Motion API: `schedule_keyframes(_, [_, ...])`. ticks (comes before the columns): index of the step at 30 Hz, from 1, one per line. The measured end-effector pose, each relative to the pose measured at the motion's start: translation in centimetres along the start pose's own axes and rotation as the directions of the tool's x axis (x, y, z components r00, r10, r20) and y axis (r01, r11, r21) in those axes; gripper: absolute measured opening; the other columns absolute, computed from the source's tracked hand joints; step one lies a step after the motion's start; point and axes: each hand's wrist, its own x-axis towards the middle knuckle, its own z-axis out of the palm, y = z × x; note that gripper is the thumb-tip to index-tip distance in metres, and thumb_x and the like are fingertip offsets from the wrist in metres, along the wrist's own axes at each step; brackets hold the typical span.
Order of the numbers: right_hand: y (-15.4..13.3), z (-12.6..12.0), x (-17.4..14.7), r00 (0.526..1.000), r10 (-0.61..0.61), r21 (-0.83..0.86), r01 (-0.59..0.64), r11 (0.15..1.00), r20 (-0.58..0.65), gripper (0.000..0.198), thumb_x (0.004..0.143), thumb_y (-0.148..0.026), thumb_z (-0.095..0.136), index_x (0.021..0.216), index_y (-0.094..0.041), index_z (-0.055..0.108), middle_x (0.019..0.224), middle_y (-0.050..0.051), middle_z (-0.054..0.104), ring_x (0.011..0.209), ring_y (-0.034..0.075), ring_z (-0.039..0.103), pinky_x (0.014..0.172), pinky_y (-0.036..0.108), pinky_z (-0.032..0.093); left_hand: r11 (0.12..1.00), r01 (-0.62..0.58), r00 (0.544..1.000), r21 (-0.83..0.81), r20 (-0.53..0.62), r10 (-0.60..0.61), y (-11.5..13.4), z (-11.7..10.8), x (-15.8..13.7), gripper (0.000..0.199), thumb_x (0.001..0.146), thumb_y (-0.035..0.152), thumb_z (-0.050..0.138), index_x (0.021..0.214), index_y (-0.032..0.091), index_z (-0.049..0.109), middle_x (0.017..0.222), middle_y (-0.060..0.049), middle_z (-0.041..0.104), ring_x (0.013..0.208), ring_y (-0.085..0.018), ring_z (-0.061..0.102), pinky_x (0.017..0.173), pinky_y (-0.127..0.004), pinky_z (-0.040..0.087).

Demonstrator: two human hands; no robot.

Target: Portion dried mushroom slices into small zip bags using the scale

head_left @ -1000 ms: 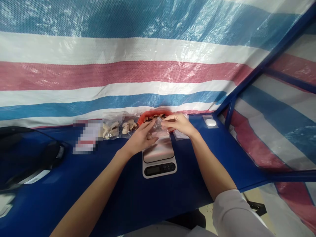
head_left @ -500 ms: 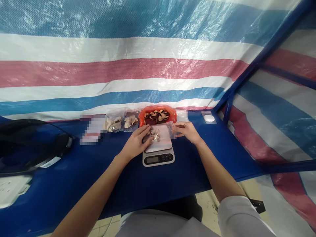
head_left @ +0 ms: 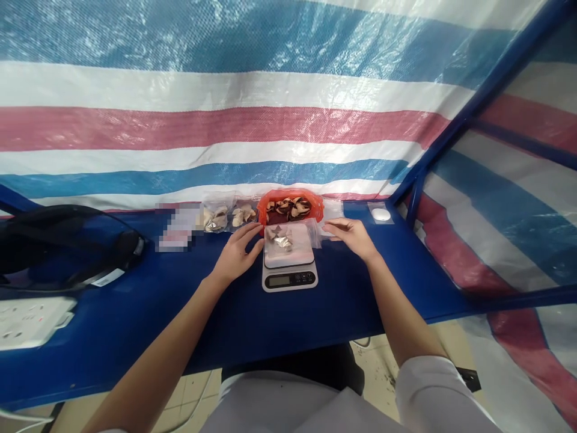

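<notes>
Bag (head_left: 295, 236): clear, flat, pale pieces (head_left: 283, 240) inside; lies on the scale (head_left: 291, 281), between the fingertips of both hands.
Left hand (head_left: 237, 252): fingers loosely bent, thumb spread away, nothing held; tips just beside the bag's left edge.
Right hand (head_left: 354, 236): fingers part-bent, tips at the bag's right flap; cannot tell whether they pinch it.
Handling: probably light and limp; film likely slippery; pieces look dry, perhaps brittle.
Hold: best at the bare flap nearest the right fingertips, clear of the pieces.
Red bag (head_left: 320, 209): beyond the fingertips, dark-edged slices (head_left: 288, 208) inside.
</notes>
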Motion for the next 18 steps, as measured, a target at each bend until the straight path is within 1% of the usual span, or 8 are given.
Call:
schedule_keyframes(2, [0.4, -0.5, -0.5, 0.992, -0.105, -0.169, 0.092, 0.981, -0.070, 0.037, 0.080, -0.050, 0.074, 0.102, -0.020, 0.079, 0.109, 0.008, 0.078, 0.104, 0.028, 0.074, 0.090, 0.042, 0.062, 0.999, 0.016, 0.999, 0.050, -0.038, -0.014, -0.6, -0.2, -0.7, 0.046, 0.100, 0.047, 0.046, 0.129, 0.018, 0.066, 0.135, -0.015, 0.066, 0.130, -0.029, 0.060, 0.114, -0.048, 0.045])
schedule_keyframes(3, [0.7, -0.6, -0.7, 0.984, -0.161, -0.275, 0.133, 0.952, -0.081, 0.035, 0.084, -0.048, 0.071, 0.104, -0.021, 0.078, 0.112, 0.009, 0.078, 0.107, 0.028, 0.073, 0.095, 0.043, 0.060, 0.997, 0.012, 0.999, 0.081, -0.039, -0.008, -1.0, -0.2, -1.1, 0.046, 0.100, 0.046, 0.045, 0.128, 0.017, 0.067, 0.133, -0.015, 0.067, 0.129, -0.029, 0.060, 0.114, -0.049, 0.046])
schedule_keyframes(5, [1.4, -0.6, -1.3, 0.964, -0.261, -0.484, 0.208, 0.850, -0.043, 0.031, 0.090, -0.042, 0.064, 0.112, -0.023, 0.076, 0.123, 0.009, 0.075, 0.116, 0.029, 0.070, 0.104, 0.045, 0.056, 0.988, 0.009, 1.000, 0.157, -0.016, -0.006, -1.7, -0.1, -1.7, 0.048, 0.099, 0.046, 0.044, 0.129, 0.016, 0.067, 0.133, -0.016, 0.067, 0.131, -0.032, 0.059, 0.114, -0.051, 0.044])
schedule_keyframes(7, [2.2, -0.3, -1.8, 0.947, -0.318, -0.642, 0.271, 0.717, 0.044, 0.033, 0.094, -0.038, 0.060, 0.120, -0.024, 0.073, 0.134, 0.009, 0.069, 0.130, 0.029, 0.062, 0.111, 0.045, 0.050, 0.973, 0.023, 0.999, 0.231, 0.035, -0.031, -2.1, 0.1, -2.2, 0.052, 0.099, 0.046, 0.043, 0.135, 0.015, 0.063, 0.141, -0.018, 0.062, 0.137, -0.036, 0.053, 0.117, -0.056, 0.039])
schedule_keyframes(10, [3.5, 0.3, -2.3, 0.942, -0.291, -0.776, 0.309, 0.550, 0.169, 0.042, 0.097, -0.040, 0.056, 0.134, -0.023, 0.066, 0.149, 0.010, 0.058, 0.144, 0.031, 0.047, 0.118, 0.049, 0.043, 0.950, 0.049, 0.991, 0.310, 0.101, -0.084, -2.3, 0.3, -2.7, 0.057, 0.099, 0.048, 0.041, 0.143, 0.016, 0.057, 0.153, -0.018, 0.052, 0.147, -0.038, 0.042, 0.120, -0.059, 0.032])
schedule_keyframes(12, [4.3, 0.6, -2.5, 0.948, -0.245, -0.822, 0.301, 0.483, 0.203, 0.048, 0.099, -0.043, 0.051, 0.143, -0.024, 0.059, 0.154, 0.010, 0.052, 0.148, 0.032, 0.041, 0.121, 0.052, 0.038, 0.936, 0.066, 0.984, 0.346, 0.131, -0.118, -2.2, 0.4, -2.8, 0.058, 0.099, 0.049, 0.040, 0.146, 0.018, 0.055, 0.157, -0.016, 0.047, 0.149, -0.037, 0.037, 0.121, -0.060, 0.030])
schedule_keyframes(15, [5.0, 0.7, -2.6, 0.957, -0.199, -0.848, 0.282, 0.450, 0.213, 0.053, 0.102, -0.046, 0.043, 0.150, -0.024, 0.050, 0.159, 0.009, 0.045, 0.151, 0.031, 0.036, 0.123, 0.054, 0.033, 0.918, 0.089, 0.975, 0.387, 0.153, -0.159, -2.1, 0.5, -2.8, 0.059, 0.098, 0.049, 0.040, 0.146, 0.018, 0.055, 0.158, -0.015, 0.045, 0.150, -0.037, 0.037, 0.122, -0.059, 0.030])
schedule_keyframes(18, [5.2, 0.7, -2.7, 0.957, -0.186, -0.851, 0.284, 0.442, 0.222, 0.055, 0.103, -0.048, 0.040, 0.152, -0.024, 0.049, 0.161, 0.008, 0.042, 0.152, 0.030, 0.034, 0.125, 0.053, 0.029, 0.910, 0.095, 0.970, 0.405, 0.167, -0.175, -2.1, 0.7, -2.8, 0.060, 0.098, 0.049, 0.040, 0.146, 0.018, 0.056, 0.158, -0.014, 0.045, 0.149, -0.038, 0.038, 0.122, -0.060, 0.029])
